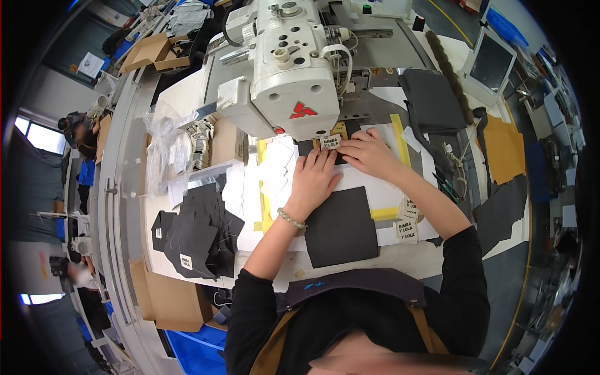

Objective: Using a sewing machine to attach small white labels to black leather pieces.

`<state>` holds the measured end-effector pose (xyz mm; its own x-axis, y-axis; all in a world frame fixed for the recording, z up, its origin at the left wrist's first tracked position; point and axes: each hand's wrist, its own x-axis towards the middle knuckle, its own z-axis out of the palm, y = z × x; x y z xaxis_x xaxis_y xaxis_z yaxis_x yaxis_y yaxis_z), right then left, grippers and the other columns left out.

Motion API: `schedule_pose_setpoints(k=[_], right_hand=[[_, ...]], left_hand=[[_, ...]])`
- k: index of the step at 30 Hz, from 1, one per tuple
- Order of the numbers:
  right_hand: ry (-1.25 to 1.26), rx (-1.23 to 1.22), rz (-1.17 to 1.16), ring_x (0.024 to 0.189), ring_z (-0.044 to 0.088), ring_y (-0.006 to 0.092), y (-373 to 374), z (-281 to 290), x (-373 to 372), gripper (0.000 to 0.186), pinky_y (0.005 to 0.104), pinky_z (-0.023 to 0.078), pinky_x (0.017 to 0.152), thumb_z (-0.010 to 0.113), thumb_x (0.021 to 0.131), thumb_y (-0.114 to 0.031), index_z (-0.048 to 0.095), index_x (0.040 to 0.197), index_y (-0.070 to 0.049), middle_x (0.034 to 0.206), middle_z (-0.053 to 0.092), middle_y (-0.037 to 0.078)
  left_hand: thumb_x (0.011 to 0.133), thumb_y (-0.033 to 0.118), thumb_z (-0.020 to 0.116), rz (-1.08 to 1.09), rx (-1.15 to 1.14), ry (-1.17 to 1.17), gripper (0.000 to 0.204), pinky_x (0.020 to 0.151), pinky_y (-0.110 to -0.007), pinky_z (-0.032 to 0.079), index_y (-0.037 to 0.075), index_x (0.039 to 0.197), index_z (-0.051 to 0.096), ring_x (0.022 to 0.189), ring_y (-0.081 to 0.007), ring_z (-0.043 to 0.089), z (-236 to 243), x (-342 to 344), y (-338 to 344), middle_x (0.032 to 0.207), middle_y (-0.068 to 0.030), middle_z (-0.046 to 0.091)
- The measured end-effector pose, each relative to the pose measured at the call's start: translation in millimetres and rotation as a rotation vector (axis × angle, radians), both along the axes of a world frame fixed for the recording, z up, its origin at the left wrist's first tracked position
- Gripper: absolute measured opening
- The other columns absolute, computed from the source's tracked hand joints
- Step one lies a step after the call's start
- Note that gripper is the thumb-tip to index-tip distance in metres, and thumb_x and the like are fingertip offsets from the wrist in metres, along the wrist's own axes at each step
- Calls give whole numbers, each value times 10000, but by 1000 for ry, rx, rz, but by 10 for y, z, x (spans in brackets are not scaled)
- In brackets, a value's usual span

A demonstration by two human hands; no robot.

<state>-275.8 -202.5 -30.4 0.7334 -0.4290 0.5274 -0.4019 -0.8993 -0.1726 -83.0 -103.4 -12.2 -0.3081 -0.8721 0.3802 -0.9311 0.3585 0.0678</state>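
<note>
White label (pixel 330 142) is touched by left hand (pixel 313 185) and right hand (pixel 373 156) (both palm-down, angled inward), unclenched.

Label (pixel 330 142) before sewing machine (pixel 294 87)

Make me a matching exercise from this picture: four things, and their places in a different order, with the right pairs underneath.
1. Black, squarish fabric-like piece
2. White rectangular label nearest the white sewing machine
3. Pale beaded bracelet
4. Blue plastic bin

A. Around the left wrist
B. In the picture's lower left
C. At the fingertips of the left hand and right hand
D. Between the two forearms

Pairs: 1-D, 2-C, 3-A, 4-B
</note>
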Motion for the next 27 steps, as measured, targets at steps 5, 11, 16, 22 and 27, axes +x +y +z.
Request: schedule_pose_setpoints(k=[5, 11, 16, 22, 27], right_hand=[[65, 43, 36, 1095, 521, 180, -47, 67, -3, 261, 386, 342, 932, 666, 851, -251, 671, 1083, -132, 1146, 634, -24], [189, 112, 57, 1147, 494, 215, -103, 134, 10, 323, 411, 317, 960, 663, 852, -280, 625, 1140, -138, 1225, 594, -11], [241, 133, 90, 1170, 474, 224, -140, 133, 61, 363, 421, 299, 976, 653, 849, -294, 603, 1174, -141, 1253, 576, -4], [234, 201, 129, 1166, 463, 215, -146, 160, 131, 381, 412, 294, 975, 650, 838, -315, 619, 1182, -156, 1255, 570, 8], [225, 224, 109, 1130, 463, 225, -119, 195, 186, 400, 396, 290, 952, 650, 841, -317, 619, 1215, -180, 1202, 549, 52]], left_hand=[[838, 321, 669, 14, 20, -1, 476, 945, -409, 361, 87, 1241, 570, 1171, -212, 501, 31, 7, 36, 1231, -69, 591], [820, 282, 693, -12, -2, 88, 397, 931, -401, 359, 117, 1172, 612, 1132, -188, 534, 44, 146, 154, 1162, -26, 623], [800, 244, 710, 22, -62, 143, 322, 891, -374, 367, 117, 1089, 645, 1071, -183, 560, 7, 270, 177, 1079, -8, 647], [781, 221, 730, 54, -96, 183, 282, 865, -364, 358, 128, 1040, 670, 1038, -165, 573, -23, 318, 168, 1051, 15, 656], [780, 215, 731, 62, -100, 211, 261, 857, -360, 351, 133, 1021, 673, 1028, -162, 573, -44, 341, 168, 1040, 18, 653]])
